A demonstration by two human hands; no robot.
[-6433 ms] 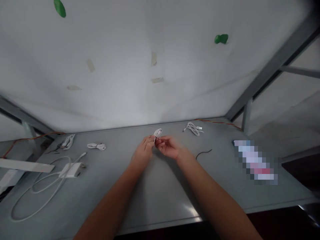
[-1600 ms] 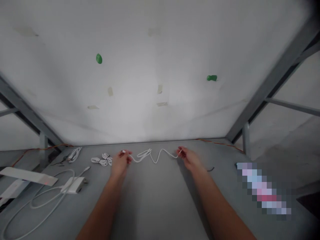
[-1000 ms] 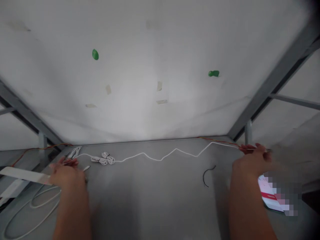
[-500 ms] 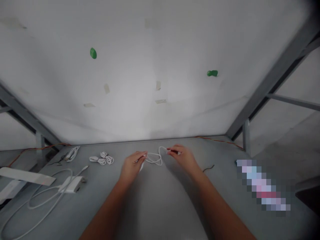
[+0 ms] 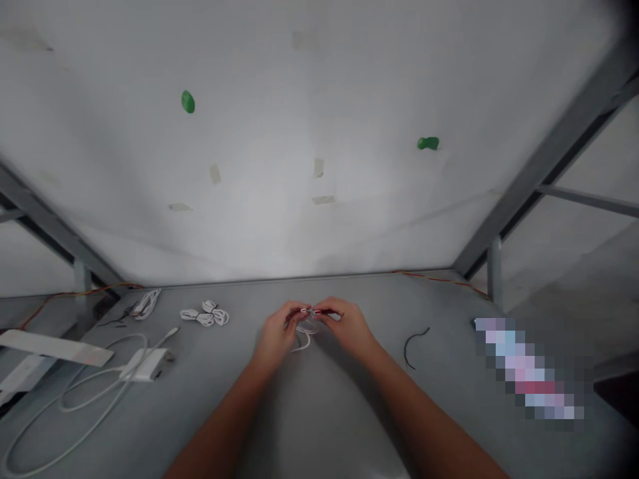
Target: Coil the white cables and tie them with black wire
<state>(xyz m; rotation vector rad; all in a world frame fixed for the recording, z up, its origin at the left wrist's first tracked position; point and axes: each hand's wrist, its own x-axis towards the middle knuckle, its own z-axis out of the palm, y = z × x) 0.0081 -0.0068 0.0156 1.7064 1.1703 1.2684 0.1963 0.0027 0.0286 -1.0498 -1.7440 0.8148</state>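
Note:
A thin white cable (image 5: 306,341) hangs in loops beneath my fingers, over the grey tabletop (image 5: 329,426). My left hand (image 5: 280,332) pinches one white part of it between thumb and fingertips. My right hand (image 5: 345,326) is closed in a pinch on another white part, a small gap from the left fingertips. These parts look like the cable's ends, though they are too small to make out fully. A dark twist tie (image 5: 410,347) lies curved on the table to the right of my right hand.
Two bundled white cables (image 5: 204,314) (image 5: 148,305) lie at the back left. In front of them, a white charger (image 5: 144,365) rests with its long looped cord (image 5: 74,436). A white bar-shaped object (image 5: 54,347) is at the far left, a pixelated object (image 5: 529,369) at the right. A white wall rises behind.
Both hands have come closer together, the right one moving left and the left one slightly right. The cable's loops have dropped below the fingers, and more of the twist tie shows.

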